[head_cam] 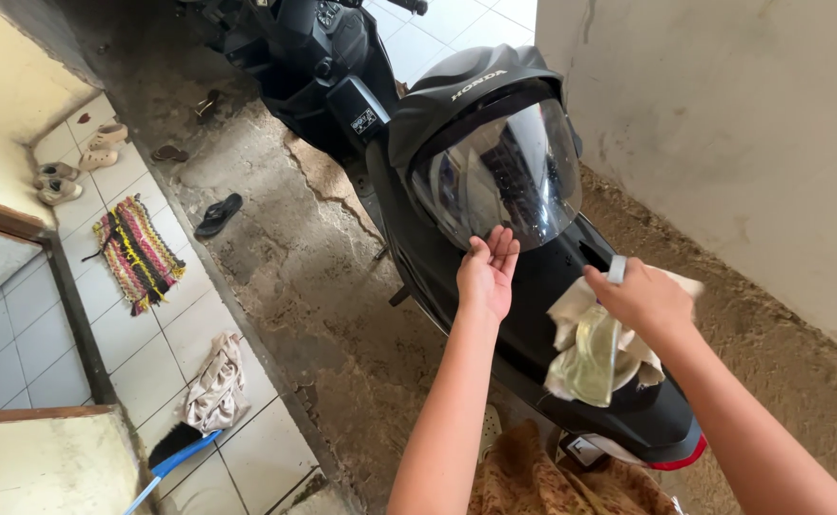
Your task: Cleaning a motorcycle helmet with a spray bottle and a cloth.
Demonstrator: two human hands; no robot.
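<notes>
Head view. A black motorcycle helmet [480, 143] with a clear visor [499, 176] sits on the seat of a black scooter [533, 315], visor facing the camera. The left hand [485, 277] is open, fingers extended and together, fingertips touching the lower edge of the visor; it grips nothing. The right hand [642, 298] is closed around the neck of a clear spray bottle [598, 355] holding yellowish liquid, together with a pale cloth [571, 319] bunched under the palm. Bottle and cloth rest over the rear part of the scooter seat, just behind the helmet. On the tiled floor [199, 324] to the left lie a striped woven mat [135, 253], a crumpled rag [213, 386] and a blue-handled brush [175, 453]. A black sandal [218, 215] lies on the concrete.
</notes>
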